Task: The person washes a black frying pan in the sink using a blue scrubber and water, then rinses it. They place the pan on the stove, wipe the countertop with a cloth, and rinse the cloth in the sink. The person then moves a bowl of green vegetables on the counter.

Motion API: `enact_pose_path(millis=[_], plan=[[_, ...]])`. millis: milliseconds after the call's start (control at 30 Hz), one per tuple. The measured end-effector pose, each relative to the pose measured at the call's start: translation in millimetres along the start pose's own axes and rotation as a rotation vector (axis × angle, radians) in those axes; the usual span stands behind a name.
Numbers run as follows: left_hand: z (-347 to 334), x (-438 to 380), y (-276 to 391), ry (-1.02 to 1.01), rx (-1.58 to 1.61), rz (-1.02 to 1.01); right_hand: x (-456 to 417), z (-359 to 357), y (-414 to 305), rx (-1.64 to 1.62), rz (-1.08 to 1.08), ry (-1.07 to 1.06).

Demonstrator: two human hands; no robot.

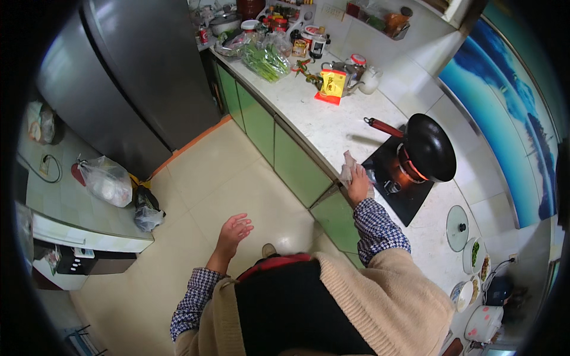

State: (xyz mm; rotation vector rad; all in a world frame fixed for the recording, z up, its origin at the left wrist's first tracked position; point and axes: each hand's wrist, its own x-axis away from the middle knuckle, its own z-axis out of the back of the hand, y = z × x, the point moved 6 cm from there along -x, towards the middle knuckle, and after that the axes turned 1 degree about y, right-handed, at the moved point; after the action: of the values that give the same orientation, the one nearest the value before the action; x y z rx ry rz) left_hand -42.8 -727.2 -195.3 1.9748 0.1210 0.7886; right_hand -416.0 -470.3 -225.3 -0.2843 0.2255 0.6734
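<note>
My right hand (357,183) is on a crumpled greyish-pink cloth (348,164) at the counter's front edge, beside the black glass hob (407,211). The cloth shows above and below my fingers, and part of it is hidden. My left hand (234,229) is held in the air over the floor, fingers apart and holding nothing. A black wok (429,147) with a red-brown handle (385,127) sits tilted over the burner (406,165), which glows orange. The hob's control knob (392,187) is just right of my right hand.
On the white countertop (289,100) are a yellow-red packet (332,86), a metal kettle (355,85), bagged green vegetables (266,62) and several jars. Toward the right lie a glass lid (455,227), bowls (470,256) and a white pot (483,324). A grey refrigerator (147,66) stands at left.
</note>
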Motion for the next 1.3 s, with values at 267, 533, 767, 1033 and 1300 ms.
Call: enact_pose_path(millis=[267,533,767,1033,1300], plan=[[29,-89,12,-0.037,0.088,0.162,-68,-45,-60,-0.258,0.169,-0.018],[63,-173,57,0.065,0.031,0.18,-193,-94,-139,-0.328,0.152,0.087],[50,-248,120,0.044,-0.051,0.235,-308,-106,-201,-0.107,0.137,-0.065],[-25,-342,138,-0.277,-0.167,0.314,-280,-94,-90,0.127,-0.151,0.035],[-121,-408,154,-0.687,-0.563,0.273,-169,-24,-29,0.175,-0.564,0.079]])
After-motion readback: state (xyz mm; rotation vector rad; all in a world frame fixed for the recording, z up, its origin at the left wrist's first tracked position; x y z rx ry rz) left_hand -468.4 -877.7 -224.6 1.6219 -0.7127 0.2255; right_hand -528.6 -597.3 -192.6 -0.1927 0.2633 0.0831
